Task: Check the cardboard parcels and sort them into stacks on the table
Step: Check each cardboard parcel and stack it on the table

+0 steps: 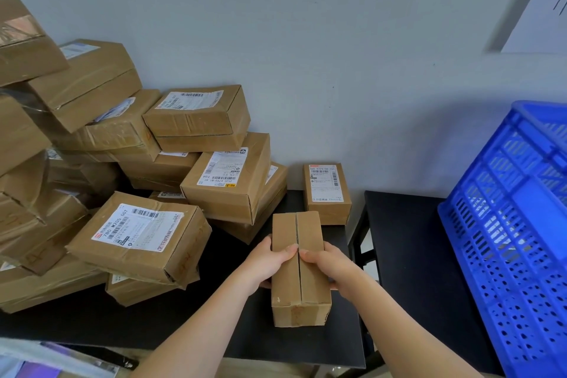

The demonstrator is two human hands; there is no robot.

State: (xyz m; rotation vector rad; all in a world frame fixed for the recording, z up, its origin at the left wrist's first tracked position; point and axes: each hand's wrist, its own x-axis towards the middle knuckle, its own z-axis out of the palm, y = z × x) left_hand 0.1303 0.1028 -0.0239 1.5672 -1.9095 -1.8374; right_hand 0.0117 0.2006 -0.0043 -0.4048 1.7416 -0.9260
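Observation:
I hold a small brown cardboard parcel (299, 291) between both hands above the black table (214, 334). Its taped seam faces up and no label shows. My left hand (267, 261) grips its left side with the thumb on top. My right hand (326, 265) grips the right side the same way. Behind it, near the wall, a small labelled parcel (326, 193) lies flat by itself. A loose heap of labelled parcels (138, 233) fills the table's left half and rises against the wall.
A blue plastic crate (515, 224) stands on a second black table (408, 248) to the right, across a narrow gap. A grey wall runs behind everything. Papers or plastic lie at the bottom left corner (46, 359).

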